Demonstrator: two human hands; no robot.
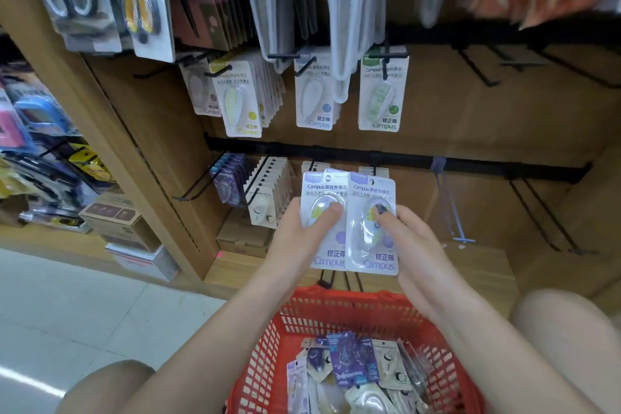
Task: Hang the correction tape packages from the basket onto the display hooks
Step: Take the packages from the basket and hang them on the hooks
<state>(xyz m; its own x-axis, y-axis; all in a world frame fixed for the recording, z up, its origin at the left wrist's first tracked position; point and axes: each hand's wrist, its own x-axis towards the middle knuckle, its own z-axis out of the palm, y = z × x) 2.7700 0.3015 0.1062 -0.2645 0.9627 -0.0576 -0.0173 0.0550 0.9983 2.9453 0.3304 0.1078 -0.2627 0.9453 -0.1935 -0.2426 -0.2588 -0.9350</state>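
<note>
Both of my hands hold white and purple Campus correction tape packages in front of the lower hook row. My left hand point(299, 232) grips the left package point(321, 191), its thumb on the blister. My right hand point(408, 239) grips the right package point(373, 245), which overlaps the left one. Their tops sit level with the lower rail's hooks point(374, 166), where similar packages hang behind them. Below, the red basket point(336, 309) holds several more packages point(349, 366), purple and white.
The upper hook row carries yellow point(240, 101), blue point(314, 97) and green point(381, 94) Campus packages. Lower left hooks hold purple packs point(228, 178) and beige packs point(268, 188). Bare black hooks point(544, 215) and a blue hook point(452, 208) project at the right. Cardboard boxes point(124, 222) stand at left.
</note>
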